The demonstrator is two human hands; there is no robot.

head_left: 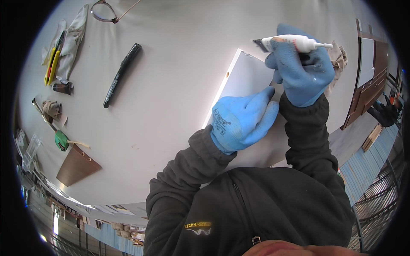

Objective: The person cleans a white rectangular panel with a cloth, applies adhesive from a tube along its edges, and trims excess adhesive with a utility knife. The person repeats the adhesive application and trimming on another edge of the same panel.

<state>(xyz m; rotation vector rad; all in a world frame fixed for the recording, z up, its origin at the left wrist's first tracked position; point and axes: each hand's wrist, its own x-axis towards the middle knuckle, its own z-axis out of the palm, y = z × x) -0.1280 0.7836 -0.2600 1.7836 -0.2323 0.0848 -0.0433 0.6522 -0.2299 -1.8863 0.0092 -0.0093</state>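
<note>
A white tube with a thin pointed nozzle [301, 43] lies across the fingers of my right hand [305, 70], gloved in blue and closed around it. The nozzle points right and the flat dark end points left. Below it, my blue-gloved left hand [243, 121] rests on a white board [245, 77], fingers bent over the board's right side. The board has a small hole in its bright left edge, and some whitish residue shows at its far corner. My left hand and forearm hide the near part of the board.
To the left lie a black marker [122, 75], yellow-handled cutters [53, 64], a small dark cup [62, 88], a green tape measure [61, 141] and a brown panel piece [78, 165]. Glasses [103, 12] lie at the far edge. A crumpled cloth [338, 59] and brown panels [369, 94] are on the right.
</note>
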